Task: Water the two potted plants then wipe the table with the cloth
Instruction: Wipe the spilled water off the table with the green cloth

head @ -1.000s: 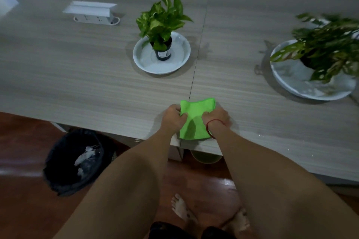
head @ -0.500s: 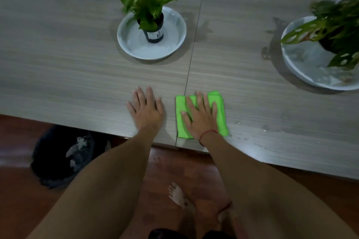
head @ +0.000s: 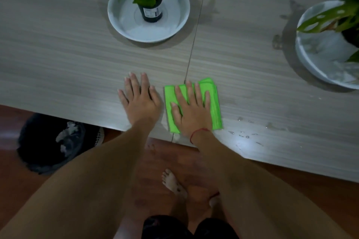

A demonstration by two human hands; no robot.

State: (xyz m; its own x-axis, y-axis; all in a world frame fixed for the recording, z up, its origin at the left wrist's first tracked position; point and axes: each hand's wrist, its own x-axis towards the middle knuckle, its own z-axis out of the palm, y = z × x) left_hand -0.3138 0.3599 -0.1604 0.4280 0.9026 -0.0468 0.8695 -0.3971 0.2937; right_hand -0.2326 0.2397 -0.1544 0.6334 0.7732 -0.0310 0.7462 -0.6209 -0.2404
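A folded bright green cloth [head: 214, 106] lies on the grey wood-grain table [head: 58, 64] near its front edge. My right hand [head: 191, 110] presses flat on the cloth with the fingers spread. Just left of it, my left hand [head: 140, 103] rests flat on the bare table, holding nothing. A small leafy plant in a black pot [head: 152, 10] stands in a white dish [head: 120, 17] behind my hands. The second plant [head: 330, 19], with holed leaves, sits in a larger white dish [head: 314, 52] at the right edge, partly cut off.
Water droplets [head: 246, 134] lie on the table right of the cloth, and damp marks show near the right dish. A seam [head: 194, 44] runs down the table's middle. Below the edge are a dark waste bin [head: 48, 143] and my bare feet [head: 172, 182] on a wooden floor.
Both hands gripped the cloth a second ago. My left hand let go and now lies flat on the table; my right hand flattened onto the cloth. The view tilted down.
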